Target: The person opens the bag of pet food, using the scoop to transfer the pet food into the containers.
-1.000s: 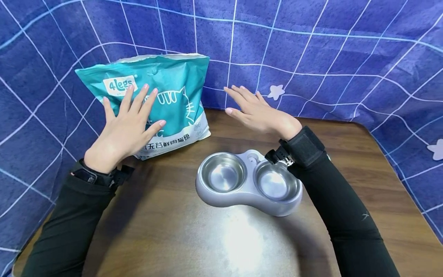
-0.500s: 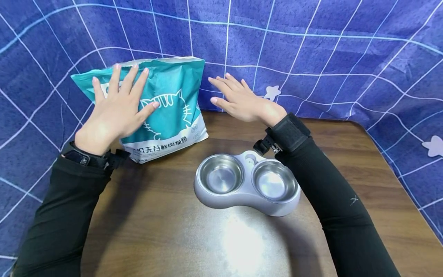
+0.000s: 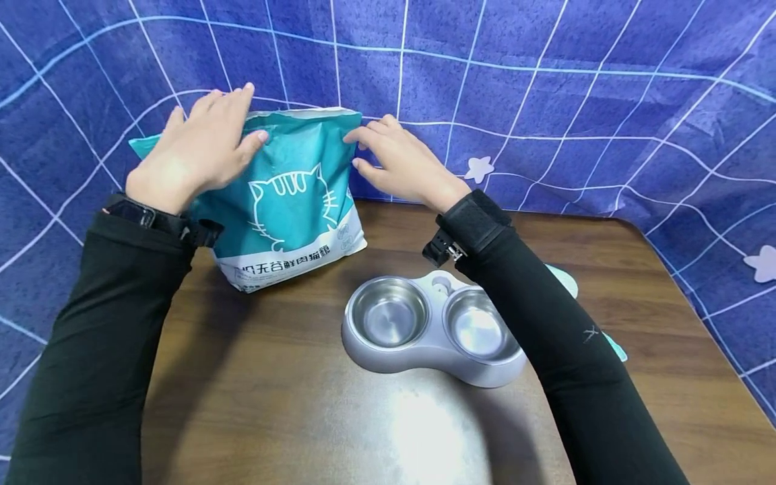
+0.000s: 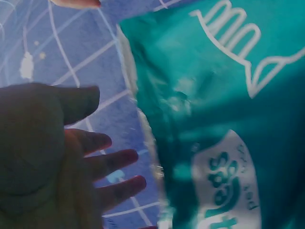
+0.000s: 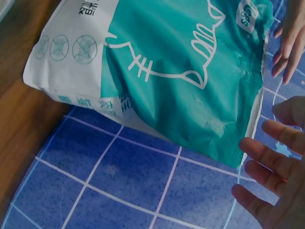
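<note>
A teal and white cat food bag (image 3: 287, 222) stands upright at the back left, a white cat outline on its front. Over its upper left part is my left hand (image 3: 197, 145), fingers loosely extended. In the left wrist view this hand (image 4: 43, 157) shows gaps between its fingertips and the bag's top edge. My right hand (image 3: 409, 162) is beside the bag's top right corner with fingers slightly bent. From the right wrist, the index fingertip of that hand (image 5: 281, 167) overlaps the corner of the bag (image 5: 162, 109). Neither hand grips anything.
A grey double pet bowl (image 3: 418, 360) with two steel dishes sits mid-table, its right side partly behind my right sleeve (image 3: 545, 337). Pale green pieces (image 3: 564, 279) show behind that sleeve. A blue gridded cloth (image 3: 545, 101) hangs behind the wooden table (image 3: 291, 391).
Both hands have moved up toward the top of the bag, the right one also leftward to its corner. Pale green pieces have come into view behind the right sleeve.
</note>
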Demonstrator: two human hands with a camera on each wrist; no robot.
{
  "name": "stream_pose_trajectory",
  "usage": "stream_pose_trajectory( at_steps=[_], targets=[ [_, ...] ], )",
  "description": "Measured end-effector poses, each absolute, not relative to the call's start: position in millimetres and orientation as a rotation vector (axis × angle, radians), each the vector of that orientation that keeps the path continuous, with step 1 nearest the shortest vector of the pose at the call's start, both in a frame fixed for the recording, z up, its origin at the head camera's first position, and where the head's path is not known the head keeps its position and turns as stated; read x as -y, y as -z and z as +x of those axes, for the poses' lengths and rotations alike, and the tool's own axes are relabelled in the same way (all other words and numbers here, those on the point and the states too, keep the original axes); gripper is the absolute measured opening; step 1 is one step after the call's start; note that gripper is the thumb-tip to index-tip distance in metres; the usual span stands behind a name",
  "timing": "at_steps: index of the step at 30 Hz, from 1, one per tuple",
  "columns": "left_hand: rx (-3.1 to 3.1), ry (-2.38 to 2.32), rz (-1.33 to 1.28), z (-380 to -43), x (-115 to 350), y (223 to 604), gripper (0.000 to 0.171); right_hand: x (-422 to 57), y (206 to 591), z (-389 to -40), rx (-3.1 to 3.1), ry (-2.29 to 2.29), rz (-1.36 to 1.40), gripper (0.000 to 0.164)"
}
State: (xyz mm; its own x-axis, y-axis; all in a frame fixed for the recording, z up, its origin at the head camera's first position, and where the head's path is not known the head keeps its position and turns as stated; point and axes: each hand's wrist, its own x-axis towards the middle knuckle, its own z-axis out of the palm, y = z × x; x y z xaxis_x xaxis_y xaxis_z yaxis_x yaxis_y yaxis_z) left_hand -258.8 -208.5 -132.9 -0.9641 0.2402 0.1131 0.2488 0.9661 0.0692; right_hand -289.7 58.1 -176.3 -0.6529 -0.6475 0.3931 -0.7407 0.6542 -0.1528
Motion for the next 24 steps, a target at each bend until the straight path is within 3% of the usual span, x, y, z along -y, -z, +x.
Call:
stream_pose_trajectory(
  at_steps=[8, 16, 24],
  targets=[
    [2.824, 0.19, -0.333, -284, 219, 128, 0.044, -33, 175, -293, 2.701, -0.611, 0.897, 0.031],
    [2.898, 0.229, -0.359, -301, 222, 121, 0.043, -8, 172, -306, 2.724, -0.936, 0.785, 0.029],
    [2.947, 0.225, -0.369, -305, 219, 117, 0.041, 22, 176, -310, 2.754, -1.609, 0.79, 0.035]
  ],
)
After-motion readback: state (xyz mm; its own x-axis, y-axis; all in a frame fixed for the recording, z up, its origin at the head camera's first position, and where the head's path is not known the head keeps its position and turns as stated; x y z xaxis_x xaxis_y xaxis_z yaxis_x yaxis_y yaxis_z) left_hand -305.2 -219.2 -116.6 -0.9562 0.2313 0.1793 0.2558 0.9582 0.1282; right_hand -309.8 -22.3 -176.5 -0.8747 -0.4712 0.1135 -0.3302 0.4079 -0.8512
